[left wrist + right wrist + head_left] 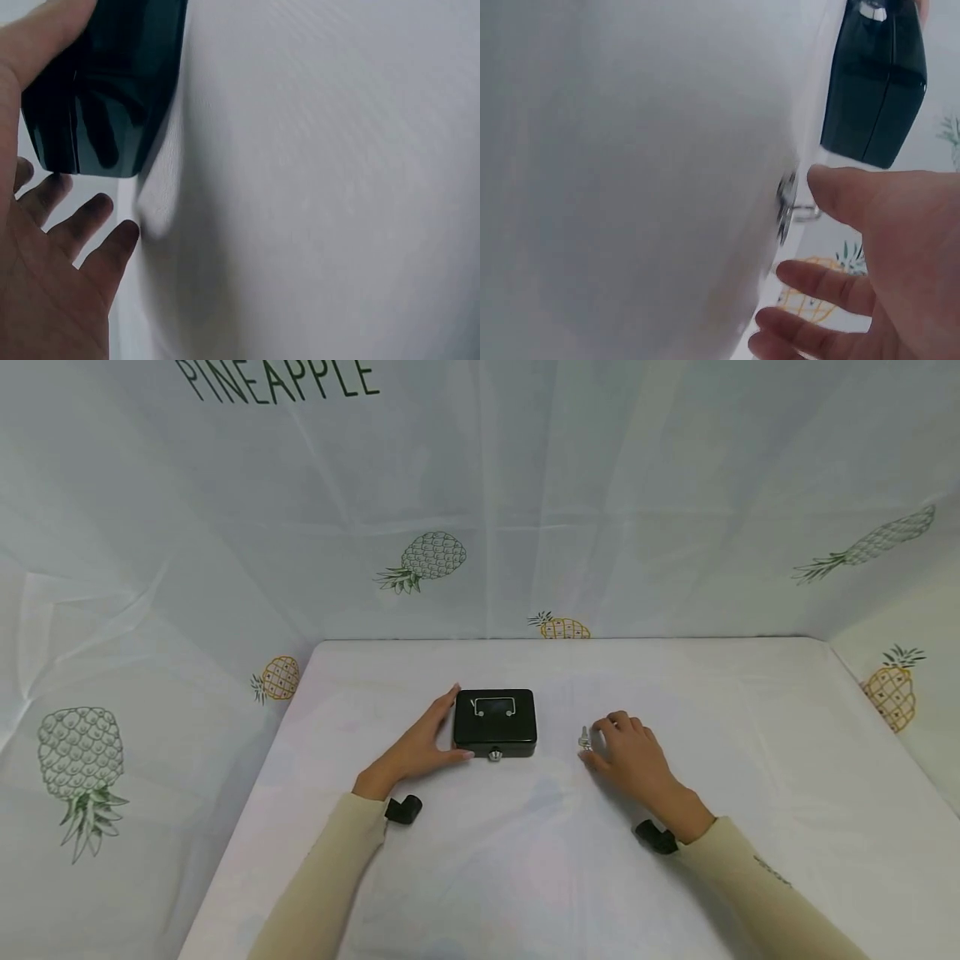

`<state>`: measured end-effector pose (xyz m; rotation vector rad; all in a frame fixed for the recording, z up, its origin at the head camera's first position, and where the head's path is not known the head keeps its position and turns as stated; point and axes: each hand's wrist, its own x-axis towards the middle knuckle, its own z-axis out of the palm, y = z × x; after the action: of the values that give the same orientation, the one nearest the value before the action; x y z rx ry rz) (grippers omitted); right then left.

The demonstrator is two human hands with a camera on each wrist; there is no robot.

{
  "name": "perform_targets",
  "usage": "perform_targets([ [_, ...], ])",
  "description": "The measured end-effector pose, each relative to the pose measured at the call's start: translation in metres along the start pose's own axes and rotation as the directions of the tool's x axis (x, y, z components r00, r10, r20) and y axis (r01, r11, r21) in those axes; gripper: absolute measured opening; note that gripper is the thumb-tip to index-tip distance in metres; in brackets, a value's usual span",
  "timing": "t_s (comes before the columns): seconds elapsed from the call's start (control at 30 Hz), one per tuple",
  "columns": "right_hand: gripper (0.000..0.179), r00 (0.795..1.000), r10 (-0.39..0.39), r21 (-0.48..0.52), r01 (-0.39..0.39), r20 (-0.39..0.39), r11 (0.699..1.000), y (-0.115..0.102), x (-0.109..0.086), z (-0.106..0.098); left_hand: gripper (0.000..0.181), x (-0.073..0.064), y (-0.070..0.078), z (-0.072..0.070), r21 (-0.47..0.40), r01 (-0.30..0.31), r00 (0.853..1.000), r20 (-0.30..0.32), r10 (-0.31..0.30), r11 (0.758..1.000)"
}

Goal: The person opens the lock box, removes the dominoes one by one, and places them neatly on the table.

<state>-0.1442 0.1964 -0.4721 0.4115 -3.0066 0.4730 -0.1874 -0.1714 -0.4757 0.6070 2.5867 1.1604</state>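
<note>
A small black cash box [495, 722] with a folding handle on its lid and a silver lock [495, 755] at its front sits flat on the table. My left hand [422, 745] spreads along its left side, thumb at the front corner and fingertips toward the back corner. In the left wrist view, the fingers [101, 251] are loosely extended beside the box. Right of the box lies a small bunch of silver keys [584, 739]. My right hand [632, 757] hovers around them, thumb and fingers parted; the right wrist view shows the keys [784, 201] between thumb and fingers.
A white cloth covers the table [465, 877], whose back edge meets a hanging white sheet [510, 552] printed with pineapples. More of the sheet hangs along the left and right sides. Each wrist wears a black camera mount [403, 810].
</note>
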Motion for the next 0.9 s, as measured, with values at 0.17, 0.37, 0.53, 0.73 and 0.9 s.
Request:
perform_targets([
  [0.17, 0.044, 0.999, 0.049, 0.016, -0.049, -0.016, 0.999, -0.009, 0.003, 0.003, 0.113, 0.003, -0.001, 0.003, -0.039, -0.024, 1.0, -0.011, 0.024, 0.999],
  [0.37, 0.04, 0.993, 0.113, 0.034, -0.112, -0.036, 0.993, -0.017, 0.006, 0.007, 0.113, 0.006, -0.002, 0.006, -0.075, -0.053, 0.998, -0.02, 0.051, 0.996],
  [0.53, 0.037, 0.988, 0.147, 0.023, -0.146, -0.049, 0.989, -0.021, 0.009, 0.008, 0.109, 0.007, -0.002, 0.007, -0.097, -0.094, 0.995, -0.037, 0.091, 0.991],
  [0.73, 0.034, 0.983, 0.177, 0.019, -0.177, -0.044, 0.984, -0.025, 0.012, 0.009, 0.101, 0.005, -0.001, 0.008, -0.104, -0.077, 0.996, -0.057, 0.072, 0.992],
  [0.9, 0.033, 0.982, 0.182, 0.022, -0.181, -0.043, 0.983, -0.026, 0.012, 0.009, 0.093, 0.003, 0.001, 0.008, -0.139, -0.043, 0.997, -0.066, 0.034, 0.989],
])
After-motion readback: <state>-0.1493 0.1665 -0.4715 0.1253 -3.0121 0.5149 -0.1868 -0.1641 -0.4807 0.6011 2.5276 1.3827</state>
